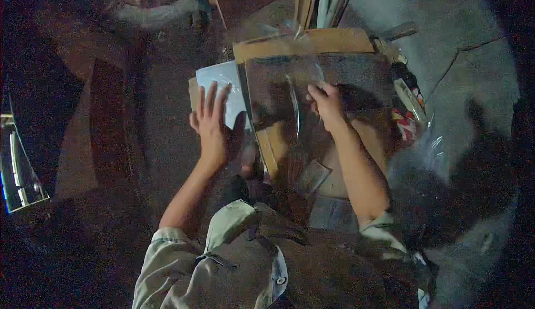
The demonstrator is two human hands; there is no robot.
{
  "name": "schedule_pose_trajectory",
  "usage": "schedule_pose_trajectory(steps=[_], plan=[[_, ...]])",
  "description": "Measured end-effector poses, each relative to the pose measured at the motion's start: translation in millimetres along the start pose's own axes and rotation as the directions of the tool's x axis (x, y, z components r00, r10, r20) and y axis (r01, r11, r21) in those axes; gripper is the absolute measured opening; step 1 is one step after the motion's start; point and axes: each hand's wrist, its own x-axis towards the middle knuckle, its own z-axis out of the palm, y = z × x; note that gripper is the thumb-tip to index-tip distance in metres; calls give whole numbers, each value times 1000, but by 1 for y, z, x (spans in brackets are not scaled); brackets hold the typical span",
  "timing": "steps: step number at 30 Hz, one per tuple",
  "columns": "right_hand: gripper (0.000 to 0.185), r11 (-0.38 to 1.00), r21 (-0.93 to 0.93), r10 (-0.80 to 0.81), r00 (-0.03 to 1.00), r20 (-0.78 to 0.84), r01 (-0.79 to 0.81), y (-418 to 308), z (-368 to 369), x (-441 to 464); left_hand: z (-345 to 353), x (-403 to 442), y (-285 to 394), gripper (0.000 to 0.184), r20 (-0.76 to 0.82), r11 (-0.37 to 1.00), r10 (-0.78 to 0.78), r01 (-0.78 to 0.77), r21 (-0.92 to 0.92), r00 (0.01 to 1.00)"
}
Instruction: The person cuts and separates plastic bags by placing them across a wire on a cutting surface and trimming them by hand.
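My left hand (210, 122) lies with fingers spread on a flat white sheet (223, 78), which rests beside an open cardboard box (329, 41). Over the box opening, my right hand (327, 105) is closed in a pinch. Clear plastic film (295, 105) with shiny creases runs down from the far box flap and reaches its fingertips; the exact grip is hard to make out. Shadow darkens the inside of the box, so what lies there is mostly hidden. A small clear packet (315, 175) shows near its close side.
Wooden strips and pale tubes (323, 2) stand beyond the box. Crumpled plastic and red-and-white wrapping (405, 125) lie on its right. The concrete floor (473, 25) has a crack. At far left, a bright-edged panel (22, 169) leans in the dark.
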Motion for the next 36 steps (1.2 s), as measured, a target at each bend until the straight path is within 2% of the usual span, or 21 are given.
schedule_pose_trajectory(steps=[1,2,4,5,6,7,8,9,10,12,14,16,17,18,20,21,24,26,28,32,36], plan=[[22,1000,-6,11,1000,5,-11,2,0,8,10,-8,0,63,84,998,54,-51,-40,995],[20,997,-79,12,1000,0,-12,4,-2,16,25,-17,1,62,128,988,148,-152,19,981],[19,987,-156,26,1000,-2,-26,10,-3,33,28,-27,18,69,241,974,220,-225,-6,945],[21,972,-231,-49,999,-9,45,15,-4,42,34,-30,23,69,248,976,214,-219,-7,945],[22,946,-304,-123,992,-9,115,12,-1,42,40,-33,27,73,315,959,254,-281,43,914],[27,953,-302,-73,991,-112,36,3,3,39,44,-36,30,77,383,934,289,-346,87,877],[27,952,-306,-61,992,-111,24,8,4,40,45,-39,31,77,393,937,283,-341,83,875],[29,894,-393,-304,935,-183,213,8,7,42,43,-36,34,80,433,955,256,-295,23,864],[32,787,-490,-531,817,-228,375,8,8,42,44,-34,36,82,474,969,232,-245,-35,849],[39,746,-540,-566,798,-206,390,0,3,22,56,-30,34,81,452,960,237,-280,30,860],[38,569,-670,-667,745,-36,477,-8,7,-8,57,-21,38,76,454,981,158,-193,32,877],[38,436,-817,-508,853,123,377,0,5,-29,66,-17,34,77,434,966,168,-236,108,885],[41,371,-833,-537,826,169,411,25,2,-31,62,-14,35,74,422,973,173,-222,69,890],[41,375,-832,-533,830,167,408,29,4,-32,58,-12,37,70,410,978,178,-208,30,895],[42,190,-891,-565,788,244,413,35,8,-33,56,-12,39,71,423,979,167,-201,37,891],[46,112,-926,-495,829,262,360,30,9,-30,53,-14,39,71,424,979,157,-196,50,892],[47,51,-932,-515,809,283,358,26,12,-12,50,-25,34,73,414,972,186,-229,57,891],[48,59,-935,-498,822,276,349,24,14,-3,47,-28,33,74,473,972,175,-227,54,864],[48,87,-908,-569,769,292,410,27,13,3,45,-27,34,74,466,970,178,-233,63,867],[46,157,-906,-552,795,249,393,28,8,-16,52,-25,31,76,420,963,188,-251,100,888],[46,173,-902,-546,800,247,396,40,4,-35,50,-26,25,79,450,959,196,-267,99,871]])
